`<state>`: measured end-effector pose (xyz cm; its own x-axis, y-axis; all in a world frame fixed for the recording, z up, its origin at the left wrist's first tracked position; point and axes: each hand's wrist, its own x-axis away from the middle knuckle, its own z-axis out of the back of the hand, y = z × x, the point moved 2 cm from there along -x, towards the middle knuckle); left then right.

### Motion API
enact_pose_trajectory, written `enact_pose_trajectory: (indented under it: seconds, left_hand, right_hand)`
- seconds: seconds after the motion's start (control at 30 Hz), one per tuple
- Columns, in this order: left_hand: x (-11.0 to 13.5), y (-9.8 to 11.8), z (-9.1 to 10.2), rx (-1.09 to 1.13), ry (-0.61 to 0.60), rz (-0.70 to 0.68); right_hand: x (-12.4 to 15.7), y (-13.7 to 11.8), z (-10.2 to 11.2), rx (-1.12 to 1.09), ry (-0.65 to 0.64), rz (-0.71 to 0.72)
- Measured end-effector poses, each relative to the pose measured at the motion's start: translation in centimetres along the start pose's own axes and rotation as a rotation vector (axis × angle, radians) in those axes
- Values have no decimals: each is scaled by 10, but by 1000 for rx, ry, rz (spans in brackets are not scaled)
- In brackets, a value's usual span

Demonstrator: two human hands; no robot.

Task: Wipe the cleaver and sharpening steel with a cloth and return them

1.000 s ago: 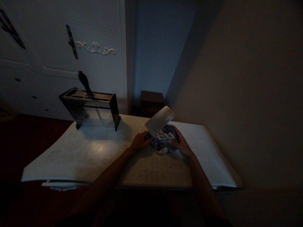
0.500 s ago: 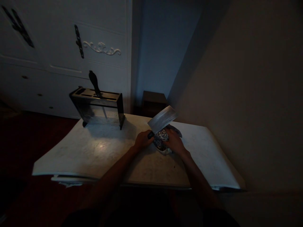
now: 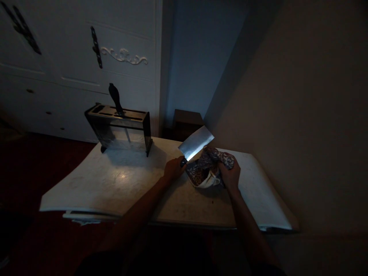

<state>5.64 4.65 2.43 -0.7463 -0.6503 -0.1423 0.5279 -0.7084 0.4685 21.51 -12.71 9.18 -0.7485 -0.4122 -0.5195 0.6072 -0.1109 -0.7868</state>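
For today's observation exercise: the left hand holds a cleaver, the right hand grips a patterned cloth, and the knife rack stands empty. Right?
No: the head view shows the knife rack holding one black-handled knife. The rest is right.

Head cam only: looks fwd & down over table [image 3: 120, 184], near; cleaver [image 3: 196, 143] approx mid-frame.

Left hand [image 3: 172, 170] grips cleaver [image 3: 196, 143]; right hand [image 3: 230, 174] clutches cloth [image 3: 205, 168].

Pale desk [image 3: 129, 184] in front of me, dull sheen mid-top, white sheets [image 3: 267, 207] overhanging at nine and three o'clock, knife block [image 3: 119, 128] standing at eleven o'clock, patterned cloth [image 3: 205, 170] bunched at one o'clock
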Motion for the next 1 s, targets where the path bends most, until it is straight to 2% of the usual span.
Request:
enact_pose_trajectory:
  seconds: [0.07, 0.17, 0.3, 0.43, 0.53, 0.67, 0.83, 1.0]
  left_hand:
    - [0, 1, -1, -4, -23, -12]
    - [0, 3, -1, -7, -58, -22]
    - [0, 3, -2, -2, -46, -4]
    - [-1, 1, -2, -12, -30, 20]
    - [-1, 2, 0, -28, -69, 24]
    - [1, 5, 4, -29, -100, 25]
    - [3, 7, 6, -23, -46, 0]
    - [2, 9, 6, -35, -47, 4]
  right_hand:
    - [1, -8, -6, -49, 3, 56]
    - [2, -16, -22, -64, -68, 132]
    - [3, -17, -49, 1, -243, 252]
    - [7, -18, -76, 108, -467, 545]
    - [10, -16, -86, 198, -597, 662]
    - [13, -14, -83, 226, -648, 678]
    - [18, -11, -72, 207, -676, 645]
    - [23, -2, -63, 212, -734, 605]
